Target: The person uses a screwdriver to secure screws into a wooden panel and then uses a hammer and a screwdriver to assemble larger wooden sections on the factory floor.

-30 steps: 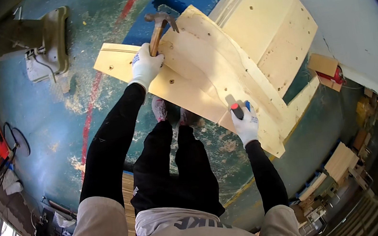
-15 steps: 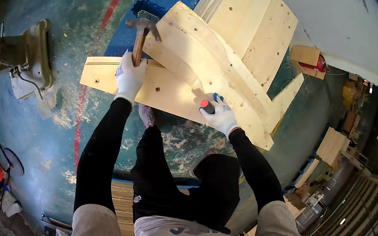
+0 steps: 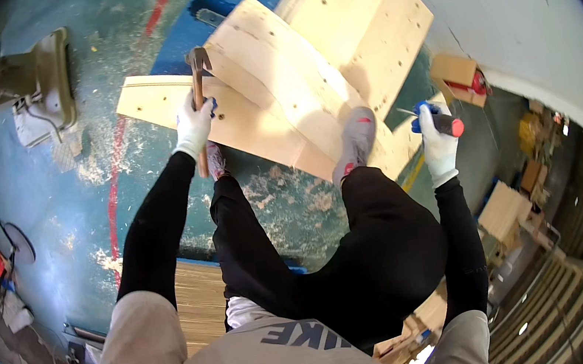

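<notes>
Head view, looking down at a blue-green painted floor (image 3: 50, 216) dusted with sawdust.

Left hand (image 3: 193, 127), in a white glove, is closed around the brown wooden handle of a claw hammer (image 3: 199, 98). The hammer stands nearly upright in the frame, its dark metal head (image 3: 198, 57) over the edge of the pale plywood assembly (image 3: 280, 101); handle end projects below the fist.

Right hand (image 3: 440, 146), also white-gloved, is clenched on a blue-handled tool with a red end cap (image 3: 440, 122). The tool's working tip is too small to identify. This hand is raised off the wood, just past the right edge of the assembly.

The plywood assembly lies flat on the floor: several curved and straight boards with rows of small holes, stacked and overlapping, running from a long strip at left to a wider panel at upper right.

A grey shoe (image 3: 355, 145) rests on the lower right board. Black trouser legs, black sleeves.

Small cardboard box (image 3: 456, 73) with a red object sits beside the wall, right of the wood.
</notes>
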The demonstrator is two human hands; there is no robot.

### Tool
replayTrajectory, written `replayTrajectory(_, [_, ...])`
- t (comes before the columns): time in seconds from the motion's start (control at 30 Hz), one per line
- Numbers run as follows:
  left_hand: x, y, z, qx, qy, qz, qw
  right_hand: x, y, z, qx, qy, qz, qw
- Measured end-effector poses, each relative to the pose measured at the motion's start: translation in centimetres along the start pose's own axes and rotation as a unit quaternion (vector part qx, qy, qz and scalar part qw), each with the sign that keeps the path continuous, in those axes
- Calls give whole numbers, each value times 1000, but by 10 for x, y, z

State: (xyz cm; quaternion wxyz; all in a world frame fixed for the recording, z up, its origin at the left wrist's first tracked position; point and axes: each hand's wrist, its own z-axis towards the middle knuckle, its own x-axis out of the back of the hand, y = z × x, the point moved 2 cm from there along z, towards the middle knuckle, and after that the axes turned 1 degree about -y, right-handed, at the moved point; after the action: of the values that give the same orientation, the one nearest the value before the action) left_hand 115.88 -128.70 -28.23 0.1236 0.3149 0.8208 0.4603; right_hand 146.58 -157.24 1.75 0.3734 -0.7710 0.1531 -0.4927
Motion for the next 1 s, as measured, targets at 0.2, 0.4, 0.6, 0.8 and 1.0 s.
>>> replayTrajectory(0.2, [24,7,-48,64,32,-86,994,-137,-17,74,72,-217,209,951])
replayTrajectory(0.4, [8,-26,-93,99,120,-101,983,-268,-24,116,32,-357,316,878])
replayTrajectory(0.6, [-42,-26,-107,155,191,-161,956,-292,-21,142,-16,-391,305,868])
replayTrajectory(0.8, [-65,-46,-102,96,239,-160,953,-314,-21,160,34,-405,293,865])
replayTrajectory(1.0, [-68,-35,-101,141,232,-163,948,-320,-15,169,62,-430,239,869])
